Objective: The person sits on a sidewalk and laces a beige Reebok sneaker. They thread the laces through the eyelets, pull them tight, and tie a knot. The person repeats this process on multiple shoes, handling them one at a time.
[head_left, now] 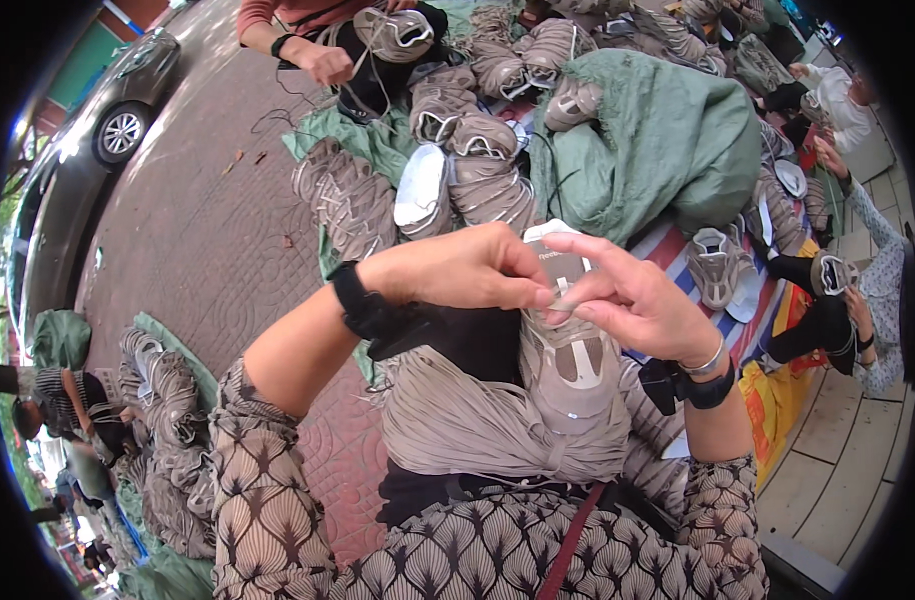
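A grey-beige sneaker (570, 375) lies on my lap with its toe toward me. Over its tongue my left hand (473, 265) and my right hand (633, 298) meet, fingertips almost touching. Both pinch a short pale strip that looks like the end of a shoelace; fingers cover most of it. My right index finger stretches out above the pinch. Beneath the sneaker, a thick bundle of beige shoelaces (478, 415) spreads across my dark-clad thighs. Whether the sneaker's eyelets are threaded is hidden by my hands.
Ahead stand rows of similar sneakers (348, 200) beside a large green sack (658, 140). A single sneaker (716, 268) rests on a striped sheet to the right. Across from me a person's hand (323, 62) works on another shoe. A car (98, 150) stands left; other people sit right.
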Tool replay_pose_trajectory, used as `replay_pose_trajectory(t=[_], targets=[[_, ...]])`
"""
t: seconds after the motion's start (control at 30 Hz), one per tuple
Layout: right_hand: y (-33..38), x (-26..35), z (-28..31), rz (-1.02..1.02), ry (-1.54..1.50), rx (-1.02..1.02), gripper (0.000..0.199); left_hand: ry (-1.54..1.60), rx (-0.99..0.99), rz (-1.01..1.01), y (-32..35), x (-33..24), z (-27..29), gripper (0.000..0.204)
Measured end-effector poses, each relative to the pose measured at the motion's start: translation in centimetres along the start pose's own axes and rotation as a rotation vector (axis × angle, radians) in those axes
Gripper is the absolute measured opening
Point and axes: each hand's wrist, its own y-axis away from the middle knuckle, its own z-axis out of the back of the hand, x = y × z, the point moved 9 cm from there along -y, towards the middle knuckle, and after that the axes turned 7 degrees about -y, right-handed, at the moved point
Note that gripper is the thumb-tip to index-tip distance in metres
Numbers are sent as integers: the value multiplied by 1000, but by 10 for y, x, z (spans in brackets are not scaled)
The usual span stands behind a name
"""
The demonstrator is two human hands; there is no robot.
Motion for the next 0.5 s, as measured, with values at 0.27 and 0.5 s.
replay_pose_trajectory(t=[0.27, 0.5], targets=[[57, -42, 72, 307, -768, -275, 53, 89, -98, 126, 60, 24, 26, 27], [108, -163, 105, 251, -1102, -639, 44, 264, -160, 257, 76, 55, 14, 25]])
